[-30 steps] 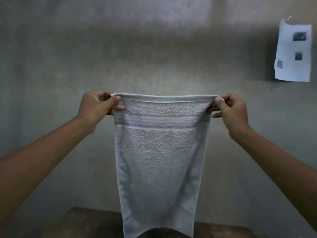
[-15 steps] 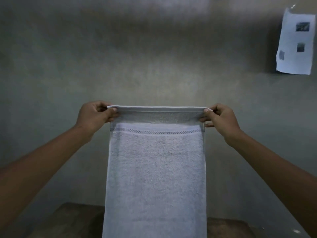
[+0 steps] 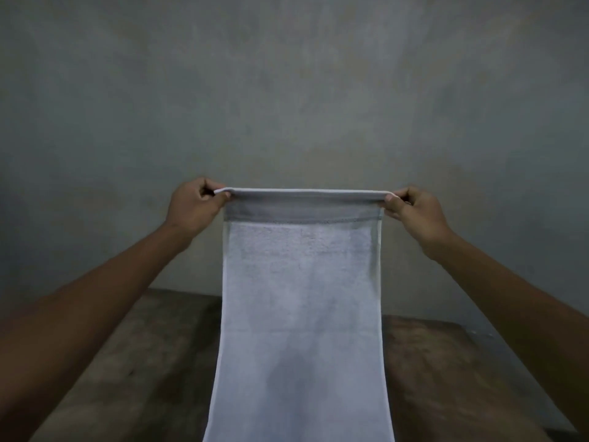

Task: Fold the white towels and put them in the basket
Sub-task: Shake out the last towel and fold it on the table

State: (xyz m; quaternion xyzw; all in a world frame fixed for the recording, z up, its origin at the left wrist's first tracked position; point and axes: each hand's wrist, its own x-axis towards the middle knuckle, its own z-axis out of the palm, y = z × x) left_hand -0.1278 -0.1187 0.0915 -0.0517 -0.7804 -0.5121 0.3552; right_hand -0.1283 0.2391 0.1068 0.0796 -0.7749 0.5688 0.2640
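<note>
A bare grey wall (image 3: 287,90) fills the background, with a dark wooden table (image 3: 446,378) below it. You hold a white towel (image 3: 302,298) stretched out in front of you, above the table, arms extended. Your left hand (image 3: 191,208) pinches the towel's top left corner, fingers curled tight with the thumb pressed against the hem. Your right hand (image 3: 414,212) grips the top right corner the same way, fingers closed over the edge. The top edge runs taut and level between both hands, and a darker woven band crosses just below it. The towel hangs straight down and is cut off by the near edge of the view, so its lower end cannot be seen. It hides the middle of the table.
</note>
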